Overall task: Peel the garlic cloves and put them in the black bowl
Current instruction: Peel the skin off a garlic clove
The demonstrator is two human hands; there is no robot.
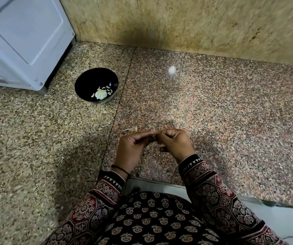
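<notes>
**A:** What do you see from your screen?

**B:** I start with the big things. A speckled stone counter (213, 112) fills the view. A white appliance (23, 38) sits up at ten o'clock. The black bowl (96, 85) stands just beside it, at about eleven o'clock from the hands and well apart from them. Some pale peeled cloves (101, 93) lie in its bottom.

**A:** And the hands?

**B:** The left hand (133, 149) and the right hand (175, 145) meet near the middle of the view. The fingers of both are curled in, and the tips pinch something small between them. I think it is a garlic clove (155, 134), but it is mostly hidden, so I can't be sure.

**A:** Which way does it point?

**B:** As far as I can tell, its long side runs from nine o'clock to three o'clock, from one hand to the other. I can't tell which end is the tip.

**A:** How do I peel it well?

**B:** I would hold one end firm, nip the dry skin at the other end and pull along the long side. Squeeze softly so the clove doesn't pop out. A bit of skin (130, 129) lies on the counter at ten o'clock from the hands; keep skins out there, not in the bowl.
</notes>
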